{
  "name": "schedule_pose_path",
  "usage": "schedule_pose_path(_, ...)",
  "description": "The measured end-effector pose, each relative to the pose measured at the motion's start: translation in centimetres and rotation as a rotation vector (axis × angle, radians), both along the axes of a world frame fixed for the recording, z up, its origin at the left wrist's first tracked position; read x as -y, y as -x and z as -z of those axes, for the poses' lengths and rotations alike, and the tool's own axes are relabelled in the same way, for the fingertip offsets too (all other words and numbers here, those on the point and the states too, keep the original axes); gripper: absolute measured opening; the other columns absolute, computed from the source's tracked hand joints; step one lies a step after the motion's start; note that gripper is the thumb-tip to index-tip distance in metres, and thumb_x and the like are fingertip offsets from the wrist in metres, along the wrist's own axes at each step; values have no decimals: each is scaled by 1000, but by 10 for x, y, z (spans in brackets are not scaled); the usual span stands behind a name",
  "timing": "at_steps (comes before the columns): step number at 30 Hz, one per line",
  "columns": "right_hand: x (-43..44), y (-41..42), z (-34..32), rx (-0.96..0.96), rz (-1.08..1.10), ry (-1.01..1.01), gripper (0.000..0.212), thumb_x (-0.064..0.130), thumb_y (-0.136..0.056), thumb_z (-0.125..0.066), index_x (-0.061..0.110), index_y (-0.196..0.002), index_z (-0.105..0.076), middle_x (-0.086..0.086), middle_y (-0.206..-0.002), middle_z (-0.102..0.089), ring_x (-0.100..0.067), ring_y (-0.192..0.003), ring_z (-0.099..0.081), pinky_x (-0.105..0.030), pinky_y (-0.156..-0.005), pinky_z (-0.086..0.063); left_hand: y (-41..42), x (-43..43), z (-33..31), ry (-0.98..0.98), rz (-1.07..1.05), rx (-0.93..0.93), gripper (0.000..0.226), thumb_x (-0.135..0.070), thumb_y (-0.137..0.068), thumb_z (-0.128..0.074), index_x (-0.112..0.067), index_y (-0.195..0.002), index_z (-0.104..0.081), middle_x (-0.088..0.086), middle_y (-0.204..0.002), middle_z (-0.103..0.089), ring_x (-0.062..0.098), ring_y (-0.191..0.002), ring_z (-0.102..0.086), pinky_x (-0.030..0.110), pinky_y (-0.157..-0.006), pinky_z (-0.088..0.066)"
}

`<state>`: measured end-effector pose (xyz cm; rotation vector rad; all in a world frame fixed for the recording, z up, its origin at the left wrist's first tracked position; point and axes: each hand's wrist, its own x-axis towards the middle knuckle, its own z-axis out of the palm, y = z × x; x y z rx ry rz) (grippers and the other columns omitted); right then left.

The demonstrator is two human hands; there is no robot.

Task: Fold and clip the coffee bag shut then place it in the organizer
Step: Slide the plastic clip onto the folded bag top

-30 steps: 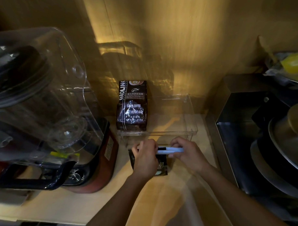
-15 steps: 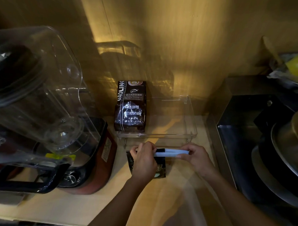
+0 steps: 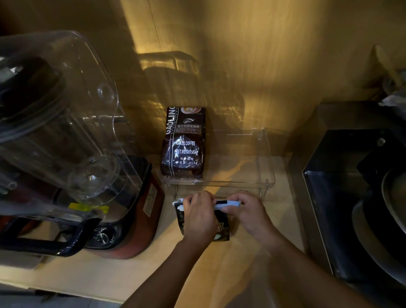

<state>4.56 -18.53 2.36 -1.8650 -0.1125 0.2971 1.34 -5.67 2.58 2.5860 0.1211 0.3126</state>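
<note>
A small dark coffee bag (image 3: 222,228) lies on the wooden counter just in front of the clear organizer (image 3: 266,176). A pale blue sealing clip (image 3: 230,203) runs across the bag's folded top. My left hand (image 3: 198,219) covers the bag's left half and pinches its top together with the clip's left end. My right hand (image 3: 246,213) grips the clip's right end. Inside the organizer, at its left, stands a larger dark coffee bag (image 3: 184,144) printed with white text.
A blender (image 3: 60,137) with a clear jug and red base fills the left side. A dark metal sink (image 3: 348,182) holding pans (image 3: 393,206) lies to the right. A wooden wall stands behind the organizer.
The clip has slid left along the bag's top, so its left end now shows past my left hand. My right hand has moved left with it.
</note>
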Motion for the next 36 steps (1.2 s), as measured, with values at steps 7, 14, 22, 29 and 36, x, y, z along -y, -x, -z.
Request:
schedule_pose_path(7, 21, -1, 4, -66, -31, -41, 18, 12, -70, -73, 21, -83, -64, 2, -90, -62, -7, -78, -55, -13, -58, -42, 2, -2, 1, -7, 32, 12, 9, -1, -86, -47, -9, -85, -52, 10, -86, -61, 25, -82, -51, 36, -85, -29)
schedule_pose_path(14, 15, 1, 9, 12, -19, -146, 20, 1, -68, -72, 11, -86, -68, -1, -88, -62, -5, -77, -57, -6, -63, -45, -1, -6, -4, -50, 100, 60, 14, -6, -83, -41, -4, -80, -55, 13, -78, -64, 30, -72, -56, 35, -75, -27)
schedule_pose_path(22, 4, 2, 12, 84, -50, -104, 29, 1, -68, -72, 29, -74, -64, 10, -84, -60, -5, -81, -57, -14, -70, -45, 0, -5, -6, -61, 106, 97, 23, -12, -79, -34, -4, -73, -55, 11, -69, -66, 30, -62, -59, 31, -67, -23)
schedule_pose_path(29, -2, 4, 8, 102, -69, -24, 34, 10, -63, -77, 37, -78, -64, 14, -85, -55, -17, -95, -51, -40, -92, -39, 1, -6, -11, -28, 95, 49, 18, -12, -78, -44, -3, -71, -58, 14, -66, -66, 32, -65, -60, 31, -70, -36)
schedule_pose_path(36, -6, 4, 13, 41, -8, -137, 33, -1, -60, -77, 26, -75, -69, 5, -84, -61, -13, -86, -57, -23, -77, -44, 4, -1, -14, 9, 54, 56, 8, -6, -73, -54, -1, -67, -57, 17, -63, -64, 35, -62, -60, 37, -59, -50)
